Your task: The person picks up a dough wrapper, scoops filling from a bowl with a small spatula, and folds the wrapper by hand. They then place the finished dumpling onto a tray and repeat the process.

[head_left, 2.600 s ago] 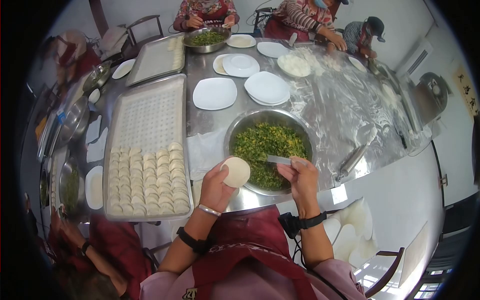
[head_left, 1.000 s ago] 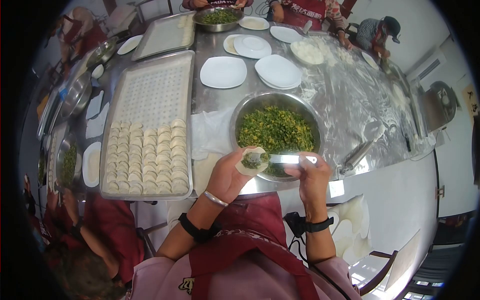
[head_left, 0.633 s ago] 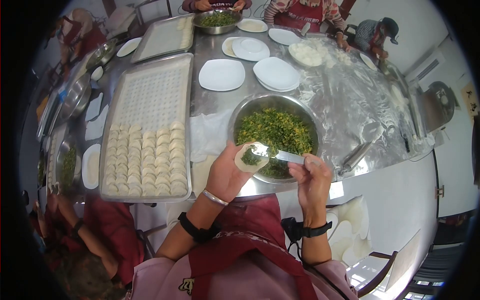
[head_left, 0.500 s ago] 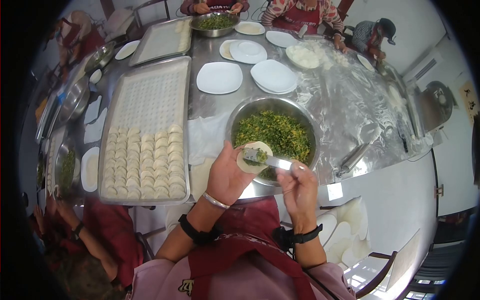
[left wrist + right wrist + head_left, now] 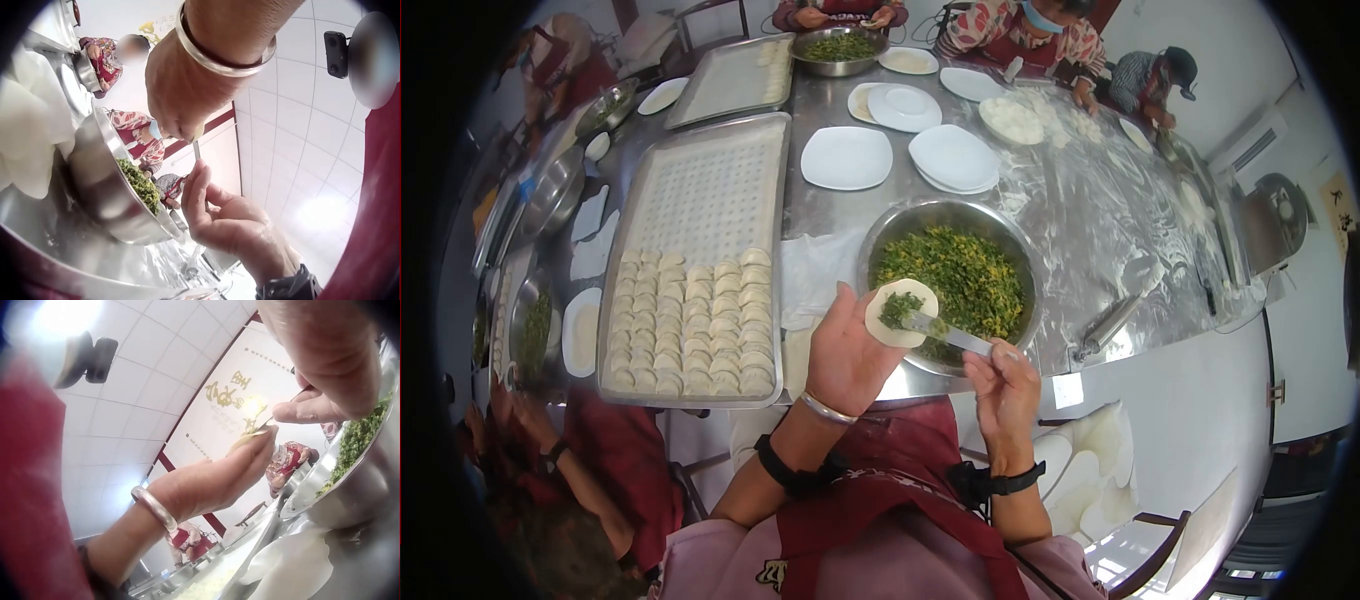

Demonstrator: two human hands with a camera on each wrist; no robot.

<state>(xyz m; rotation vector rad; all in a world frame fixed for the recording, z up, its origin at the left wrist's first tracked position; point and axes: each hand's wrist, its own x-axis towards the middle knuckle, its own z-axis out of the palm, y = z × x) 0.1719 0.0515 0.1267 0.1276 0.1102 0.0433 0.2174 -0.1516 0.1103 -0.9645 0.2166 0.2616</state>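
Note:
In the head view my left hand (image 5: 840, 355) lies palm up, with a round dumpling wrapper (image 5: 879, 326) resting on its fingers. Chopped green filling (image 5: 899, 307) sits on the wrapper. My right hand (image 5: 1006, 392) pinches the end of a flat metal spatula (image 5: 962, 340), whose tip is at the filling. Behind both hands stands a steel bowl (image 5: 952, 212) of green and yellow filling. The right wrist view has the left hand (image 5: 206, 481) from the side, its fingers extended under the wrapper (image 5: 247, 440).
To the left, a large tray (image 5: 700, 200) bears rows of folded dumplings (image 5: 695, 335). White plates (image 5: 847, 158) stand beyond the bowl. A rolling-pin-like metal cylinder (image 5: 1108, 325) lies right on the floury steel table (image 5: 1100, 230). Other people sit around it.
The right hand moved the spatula from the bowl to the wrapper, and filling now lies on it. Over the last half second the spatula tip drew back toward the wrapper's right edge.

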